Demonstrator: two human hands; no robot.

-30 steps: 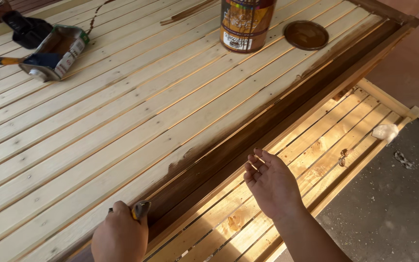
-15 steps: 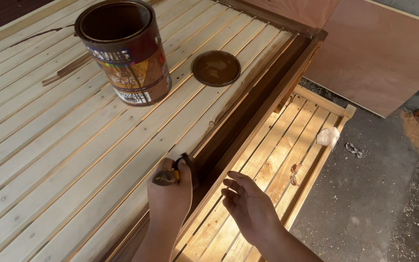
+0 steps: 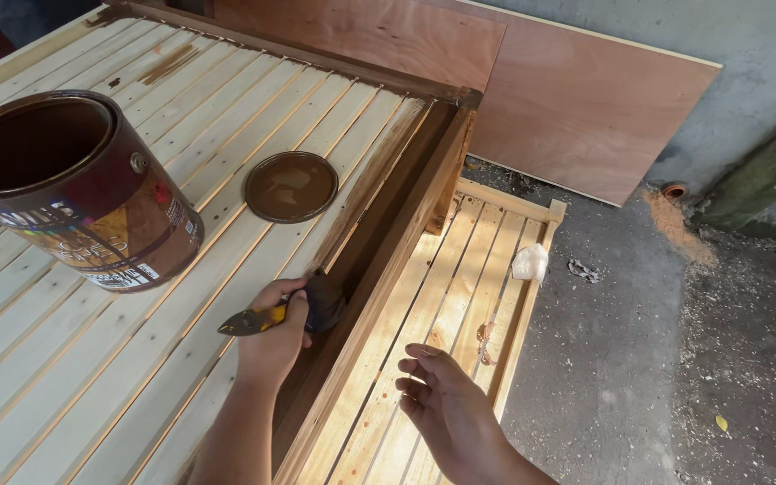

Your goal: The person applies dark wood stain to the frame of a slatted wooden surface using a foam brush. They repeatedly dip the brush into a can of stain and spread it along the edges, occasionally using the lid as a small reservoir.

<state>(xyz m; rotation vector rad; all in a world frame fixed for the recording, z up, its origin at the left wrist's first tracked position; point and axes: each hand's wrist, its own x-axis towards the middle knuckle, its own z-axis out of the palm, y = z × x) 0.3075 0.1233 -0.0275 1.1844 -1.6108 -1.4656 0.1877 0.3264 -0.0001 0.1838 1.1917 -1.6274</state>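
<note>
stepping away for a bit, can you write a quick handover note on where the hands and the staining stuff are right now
Left hand: grip closed on a brush with dark bristles against the stained frame edge.
Right hand: open, holding nothing, over the lower slatted panel.
Open can and its lid sit on the upper slatted panel.
Done: the frame edge is dark brown along its visible length.
Left: the slats of both panels are mostly bare pale wood.

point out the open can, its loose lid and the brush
open can (image 3: 92, 224), head view, on its side wall
loose lid (image 3: 291, 186), head view, on its flat top
brush (image 3: 325, 301), head view, on the dark head
</note>
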